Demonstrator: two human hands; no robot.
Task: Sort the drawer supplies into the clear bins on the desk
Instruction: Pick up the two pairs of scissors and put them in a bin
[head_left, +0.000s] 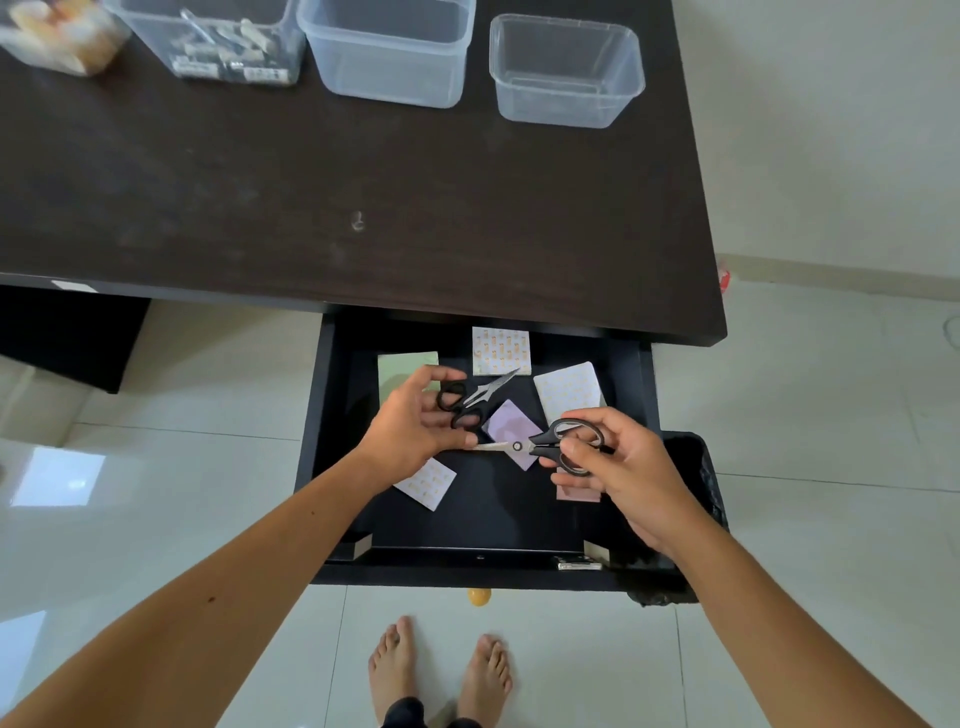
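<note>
The black drawer (332, 415) stands pulled out under the dark desk (363, 182). My left hand (415, 423) grips the handles of a small pair of black scissors (478, 397), blades pointing up and right. My right hand (623, 467) holds the handles of a larger pair of black scissors (540, 446), blades pointing left. Several sticky-note pads lie in the drawer: a green one (402, 374), a purple one (511, 423), patterned white ones (501, 351) (569, 389) (428, 483). Clear bins stand at the desk's back: two empty (389, 52) (566, 73), one with clips (223, 47).
A fourth bin with pale items (57, 31) sits at the back left corner. A black trash bag (701, 488) hangs right of the drawer. My bare feet (441, 670) stand on white tiles below the drawer front, near a yellow knob (479, 596).
</note>
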